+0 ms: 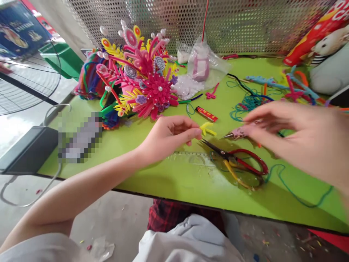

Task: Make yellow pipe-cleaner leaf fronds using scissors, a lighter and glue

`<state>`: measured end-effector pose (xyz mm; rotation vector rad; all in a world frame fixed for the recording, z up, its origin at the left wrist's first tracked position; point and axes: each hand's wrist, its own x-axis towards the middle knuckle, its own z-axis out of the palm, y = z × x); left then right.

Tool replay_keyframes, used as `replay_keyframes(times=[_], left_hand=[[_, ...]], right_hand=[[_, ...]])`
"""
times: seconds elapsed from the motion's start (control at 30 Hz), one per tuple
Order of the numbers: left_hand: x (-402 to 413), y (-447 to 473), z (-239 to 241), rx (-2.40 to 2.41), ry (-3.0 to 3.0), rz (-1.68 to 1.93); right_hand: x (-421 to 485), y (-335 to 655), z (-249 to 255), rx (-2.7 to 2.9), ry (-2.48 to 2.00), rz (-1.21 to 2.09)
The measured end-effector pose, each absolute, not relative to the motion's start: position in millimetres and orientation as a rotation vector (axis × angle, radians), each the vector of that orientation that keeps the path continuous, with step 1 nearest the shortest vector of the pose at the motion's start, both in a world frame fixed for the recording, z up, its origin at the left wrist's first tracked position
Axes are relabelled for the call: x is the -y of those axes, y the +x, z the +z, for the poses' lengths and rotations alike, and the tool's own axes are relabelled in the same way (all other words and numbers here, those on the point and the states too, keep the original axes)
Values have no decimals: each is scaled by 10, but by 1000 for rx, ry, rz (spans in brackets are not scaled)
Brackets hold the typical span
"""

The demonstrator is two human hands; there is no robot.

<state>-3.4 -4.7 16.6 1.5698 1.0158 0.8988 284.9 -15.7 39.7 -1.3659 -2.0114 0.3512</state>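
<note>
My left hand is closed, thumb and forefinger pinching a small bent yellow pipe cleaner above the table. My right hand, smeared by motion, curves over a pink patterned glue gun whose metal nozzle points left. Thumb and forefinger lie on either side of the glue gun; whether they grip it I cannot tell. Between the hands, scissors with red and yellow-looking handles lie with their tips just below the left fingertips. A clear ruler lies partly under them.
Behind my left hand stands a bouquet of pink and yellow pipe-cleaner flowers. Farther back are a pink bottle in a plastic bag and teal thread. A small red packet lies mid-table. The green table's front edge is near my lap.
</note>
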Motion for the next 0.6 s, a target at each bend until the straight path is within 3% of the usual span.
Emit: replay_keyframes(times=[0.23,0.37,0.47,0.6], left_hand=[[-16,-20,210,-952,1601,843],[-331,-128,111,-1017,2053,795],[-598,-201,10,-1026,2535,461],[-717,-207,-42,-1053,2633,124]], right_hand=[[57,2293,273,2058,-1273,616],[21,2357,200,1942,-1293,657],[21,2389,196,1808,-1336,789],[52,2376,208,1692,-1383,1038]])
